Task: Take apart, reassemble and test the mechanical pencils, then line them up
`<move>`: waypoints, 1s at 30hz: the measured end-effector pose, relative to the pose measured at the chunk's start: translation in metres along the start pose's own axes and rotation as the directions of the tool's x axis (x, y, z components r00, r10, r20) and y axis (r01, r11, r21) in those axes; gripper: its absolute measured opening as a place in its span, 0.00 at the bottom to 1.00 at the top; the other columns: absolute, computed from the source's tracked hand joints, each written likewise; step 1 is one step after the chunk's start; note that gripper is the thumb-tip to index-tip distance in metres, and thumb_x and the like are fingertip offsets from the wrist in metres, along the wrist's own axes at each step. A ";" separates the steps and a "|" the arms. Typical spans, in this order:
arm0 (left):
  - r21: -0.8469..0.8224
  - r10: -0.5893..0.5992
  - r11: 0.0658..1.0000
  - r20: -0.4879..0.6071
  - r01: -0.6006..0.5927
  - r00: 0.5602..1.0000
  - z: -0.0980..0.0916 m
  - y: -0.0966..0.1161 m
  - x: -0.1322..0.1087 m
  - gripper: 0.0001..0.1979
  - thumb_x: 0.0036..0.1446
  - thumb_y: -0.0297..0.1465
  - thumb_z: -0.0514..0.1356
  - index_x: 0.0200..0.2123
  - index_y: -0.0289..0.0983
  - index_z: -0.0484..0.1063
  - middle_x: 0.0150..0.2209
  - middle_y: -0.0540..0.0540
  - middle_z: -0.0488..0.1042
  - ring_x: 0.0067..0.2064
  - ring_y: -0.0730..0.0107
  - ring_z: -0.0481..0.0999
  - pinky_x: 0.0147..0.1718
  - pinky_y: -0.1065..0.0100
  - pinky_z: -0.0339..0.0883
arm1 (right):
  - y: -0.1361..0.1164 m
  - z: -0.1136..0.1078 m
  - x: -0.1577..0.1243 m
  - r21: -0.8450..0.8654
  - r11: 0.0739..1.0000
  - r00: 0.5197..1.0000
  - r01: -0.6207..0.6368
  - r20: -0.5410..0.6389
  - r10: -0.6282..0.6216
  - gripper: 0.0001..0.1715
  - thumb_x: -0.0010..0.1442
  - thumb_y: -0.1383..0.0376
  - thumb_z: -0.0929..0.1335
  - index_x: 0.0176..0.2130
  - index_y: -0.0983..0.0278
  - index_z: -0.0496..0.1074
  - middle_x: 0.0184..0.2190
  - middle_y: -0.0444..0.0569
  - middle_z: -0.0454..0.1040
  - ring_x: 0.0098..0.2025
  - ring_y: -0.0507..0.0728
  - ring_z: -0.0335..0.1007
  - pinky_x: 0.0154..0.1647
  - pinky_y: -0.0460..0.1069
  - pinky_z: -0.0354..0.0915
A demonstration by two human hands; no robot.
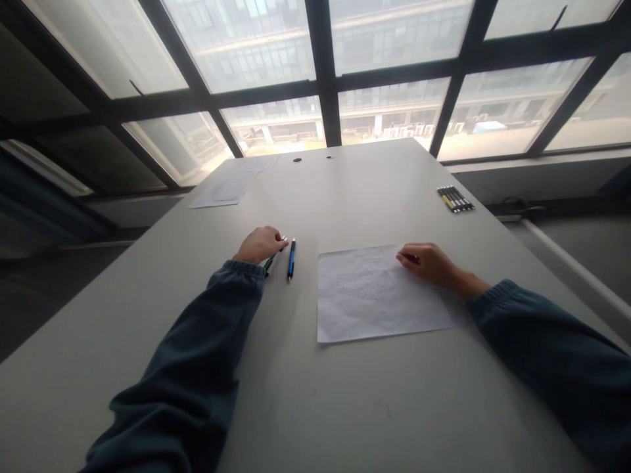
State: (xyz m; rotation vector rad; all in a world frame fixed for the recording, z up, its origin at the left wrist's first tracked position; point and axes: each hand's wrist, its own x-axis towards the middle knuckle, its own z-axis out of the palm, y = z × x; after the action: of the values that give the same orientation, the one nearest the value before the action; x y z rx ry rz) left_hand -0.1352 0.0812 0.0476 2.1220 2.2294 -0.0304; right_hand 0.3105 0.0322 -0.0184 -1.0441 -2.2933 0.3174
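Observation:
My left hand (260,245) is closed in a pinch on the upper end of a green and black pen (269,264), which lies slantwise and is partly hidden under the hand. Just right of it a blue pen (292,260) with black ends lies apart on the table. A white sheet of paper (374,315) with faint marks lies further right. My right hand (428,261) rests on that sheet's upper right part, fingers curled in, with nothing visible in them.
Several dark pens or markers (455,199), one with yellow, lie in a row near the table's right edge. More paper sheets (221,187) lie at the far left of the white table (305,394). Two small round items (297,160) sit near the far edge, before the windows.

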 end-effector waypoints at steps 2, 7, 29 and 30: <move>0.039 -0.017 0.999 0.004 0.017 1.000 0.004 0.002 0.000 0.18 0.54 0.45 0.61 0.36 0.39 0.83 0.38 0.38 0.83 0.40 0.55 0.81 0.37 0.66 0.70 | -0.001 0.000 0.000 -0.004 1.000 1.000 -0.005 0.000 0.005 0.16 0.67 0.61 0.64 0.30 0.64 0.74 0.24 0.44 0.70 0.25 0.51 0.61 0.31 0.47 0.57; 0.099 -0.071 0.992 -0.008 0.071 0.997 0.005 0.008 -0.004 0.18 0.53 0.44 0.61 0.36 0.38 0.82 0.39 0.37 0.82 0.41 0.55 0.80 0.38 0.67 0.69 | -0.003 -0.001 0.000 0.001 1.000 1.000 -0.012 -0.006 0.012 0.17 0.67 0.60 0.64 0.29 0.64 0.74 0.24 0.45 0.71 0.25 0.51 0.61 0.32 0.47 0.57; 0.125 0.020 0.992 0.011 -0.022 1.000 0.010 0.005 0.002 0.19 0.52 0.44 0.59 0.32 0.34 0.82 0.33 0.31 0.81 0.37 0.52 0.80 0.33 0.65 0.67 | -0.002 0.000 0.002 0.011 1.000 1.000 -0.007 -0.007 0.007 0.17 0.67 0.60 0.64 0.29 0.64 0.74 0.24 0.45 0.70 0.25 0.51 0.60 0.31 0.47 0.56; 0.123 0.022 0.992 0.015 -0.024 1.000 0.010 0.005 0.002 0.18 0.52 0.43 0.59 0.32 0.35 0.82 0.33 0.31 0.81 0.37 0.52 0.80 0.33 0.65 0.67 | -0.002 0.000 0.002 0.014 1.000 1.000 -0.007 -0.009 0.007 0.17 0.67 0.60 0.64 0.29 0.64 0.74 0.24 0.45 0.70 0.25 0.51 0.60 0.31 0.47 0.56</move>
State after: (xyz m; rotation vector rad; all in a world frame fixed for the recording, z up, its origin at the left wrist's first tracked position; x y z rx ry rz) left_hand -0.1304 0.0831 0.0378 2.2009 2.2502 -0.1848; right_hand 0.3083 0.0322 -0.0164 -1.0448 -2.2774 0.3301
